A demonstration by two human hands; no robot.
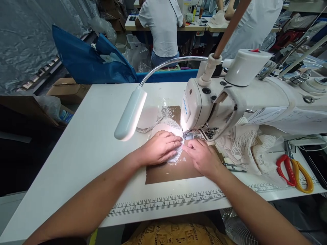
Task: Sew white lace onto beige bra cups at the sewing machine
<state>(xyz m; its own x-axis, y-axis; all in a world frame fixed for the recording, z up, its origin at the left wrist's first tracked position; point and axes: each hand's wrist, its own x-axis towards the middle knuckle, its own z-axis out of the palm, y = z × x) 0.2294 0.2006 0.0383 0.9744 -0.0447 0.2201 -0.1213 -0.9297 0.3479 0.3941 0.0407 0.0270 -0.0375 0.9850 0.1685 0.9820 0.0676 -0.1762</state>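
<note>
A pale lace-trimmed bra cup [166, 126] lies beneath the head of a white sewing machine [194, 105], its right edge at the presser foot. My left hand [161, 147] rests flat on the cup, fingers stretched toward the needle area. Just right of the needle area, my right hand [201, 157] has its fingers curled, with the index fingertip and thumb at the cup's lace edge. The exact pinch is partly hidden. Another pale cup [147, 117] lies behind and left, joined or touching; I cannot tell which. Brown sheeting [163, 175] covers the table under the work.
A lamp [130, 114] on a bendable neck hangs left of the machine. Lace pieces [242, 146] are heaped at right, beside tweezers [233, 167] and red-and-yellow-handled scissors [293, 172]. A ruler strip [163, 203] runs along the table's front edge. People sit beyond the table.
</note>
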